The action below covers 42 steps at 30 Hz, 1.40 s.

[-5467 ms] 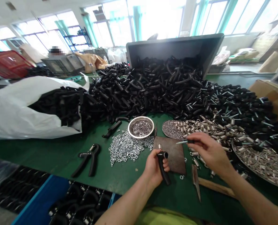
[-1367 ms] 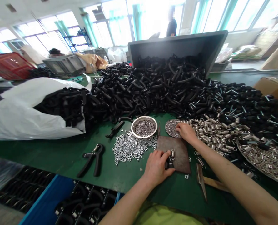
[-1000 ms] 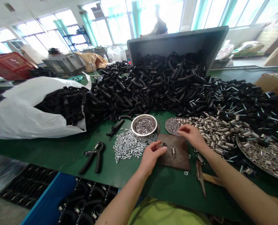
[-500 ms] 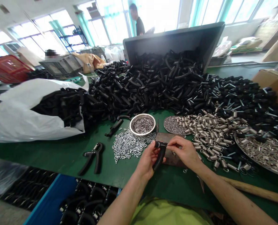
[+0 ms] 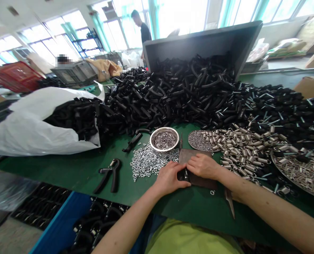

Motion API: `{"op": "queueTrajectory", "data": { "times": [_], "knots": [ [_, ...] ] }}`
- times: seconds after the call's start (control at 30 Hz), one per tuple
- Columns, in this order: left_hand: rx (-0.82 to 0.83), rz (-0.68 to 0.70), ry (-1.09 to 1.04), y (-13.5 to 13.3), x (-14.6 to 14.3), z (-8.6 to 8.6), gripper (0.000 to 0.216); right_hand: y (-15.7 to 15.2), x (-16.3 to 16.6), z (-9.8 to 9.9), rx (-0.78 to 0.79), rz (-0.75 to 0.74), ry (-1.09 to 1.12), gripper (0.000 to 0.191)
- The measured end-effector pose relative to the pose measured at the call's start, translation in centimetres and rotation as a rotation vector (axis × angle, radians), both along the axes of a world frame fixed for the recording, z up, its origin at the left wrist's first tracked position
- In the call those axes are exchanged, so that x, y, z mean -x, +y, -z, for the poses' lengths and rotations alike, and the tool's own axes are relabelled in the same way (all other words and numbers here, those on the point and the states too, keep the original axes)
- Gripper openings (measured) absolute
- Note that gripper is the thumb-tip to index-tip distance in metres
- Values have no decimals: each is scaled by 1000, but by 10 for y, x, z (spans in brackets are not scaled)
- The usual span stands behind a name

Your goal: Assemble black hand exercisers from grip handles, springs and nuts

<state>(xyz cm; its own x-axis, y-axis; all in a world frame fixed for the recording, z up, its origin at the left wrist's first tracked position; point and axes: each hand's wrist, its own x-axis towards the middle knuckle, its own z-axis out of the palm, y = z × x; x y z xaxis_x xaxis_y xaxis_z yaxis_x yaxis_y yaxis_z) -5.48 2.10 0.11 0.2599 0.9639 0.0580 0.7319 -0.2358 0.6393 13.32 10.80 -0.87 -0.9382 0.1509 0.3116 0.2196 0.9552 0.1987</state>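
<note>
Both my hands meet over a dark metal plate (image 5: pixel 203 181) on the green tabletop. My left hand (image 5: pixel 170 179) is closed around a black curved handle (image 5: pixel 186 175), its thumb stretched along the near side. Most of that handle is hidden by my fingers. My right hand (image 5: pixel 203 165) is closed too, its bent fingers pressed against the handle's upper end; any small part under them is hidden. Left of my hands lies a pile of small metal nuts (image 5: pixel 143 162). Behind them stands a steel bowl (image 5: pixel 151 144) of small metal parts.
An assembled hand gripper (image 5: pixel 116 174) lies at left. Springs (image 5: pixel 239 144) and a tray of pins (image 5: pixel 305 173) are at right. Black handles (image 5: pixel 167 95) heap before a tipped grey bin (image 5: pixel 199 38). Scissors (image 5: pixel 229 203) point toward me. A person (image 5: pixel 145 33) stands far back.
My hands have lowered the handle from above the table to the metal plate. The right fingers went from a pinch at the handle's end to pressing down over it.
</note>
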Motion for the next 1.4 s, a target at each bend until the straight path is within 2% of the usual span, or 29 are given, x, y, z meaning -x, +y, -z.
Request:
{"op": "queueTrajectory", "data": {
  "times": [0.07, 0.13, 0.23, 0.3, 0.4, 0.47, 0.53, 0.6, 0.67, 0.73, 0.83, 0.9, 0.97, 1.07, 1.13, 1.23, 1.3, 1.4],
  "knots": [
    [-70, 25, 106, -6, -4, 3, 60, -1, -1, -10, -3, 16, -9, 21],
    [-103, 15, 138, -11, -6, 7, 61, -7, -7, -24, 20, 93, -11, 19],
    [-101, -35, 118, -14, -7, 13, 64, -29, -33, -39, 123, 309, -18, 15],
    [-92, -75, 99, -15, -8, 16, 63, -50, -64, -39, 225, 469, -52, 13],
    [-85, -113, 75, -13, -8, 18, 60, -85, -121, -18, 338, 627, -89, 14],
    [-84, -130, 67, -12, -9, 19, 59, -104, -153, 4, 336, 696, -76, 18],
    [-84, -140, 68, -12, -9, 20, 59, -116, -174, 23, 336, 774, -53, 20],
    [-83, -146, 71, -12, -9, 21, 59, -122, -180, 31, 380, 840, -28, 22],
    [-80, -147, 74, -12, -9, 22, 59, -123, -173, 25, 460, 898, 2, 24],
    [-78, -146, 80, -11, -9, 22, 60, -120, -156, 6, 554, 926, 64, 28],
    [-68, -148, 89, -10, -9, 20, 61, -111, -113, -27, 679, 850, 259, 31],
    [-57, -149, 91, -9, -10, 18, 61, -102, -81, -39, 655, 792, 426, 34],
    [-49, -149, 87, -9, -10, 17, 62, -92, -54, -38, 593, 752, 457, 36],
    [-43, -164, 76, -9, -11, 17, 62, -82, -34, -32, 613, 728, 237, 33],
    [-43, -168, 69, -9, -11, 18, 62, -80, -31, -37, 621, 712, 183, 32],
    [-49, -164, 66, -9, -11, 19, 62, -84, -32, -52, 487, 707, 415, 33],
    [-52, -165, 62, -9, -11, 18, 61, -86, -32, -54, 406, 718, 471, 33],
    [-46, -175, 50, -9, -12, 16, 59, -86, -30, -37, 471, 732, 223, 30]
  ]
}}
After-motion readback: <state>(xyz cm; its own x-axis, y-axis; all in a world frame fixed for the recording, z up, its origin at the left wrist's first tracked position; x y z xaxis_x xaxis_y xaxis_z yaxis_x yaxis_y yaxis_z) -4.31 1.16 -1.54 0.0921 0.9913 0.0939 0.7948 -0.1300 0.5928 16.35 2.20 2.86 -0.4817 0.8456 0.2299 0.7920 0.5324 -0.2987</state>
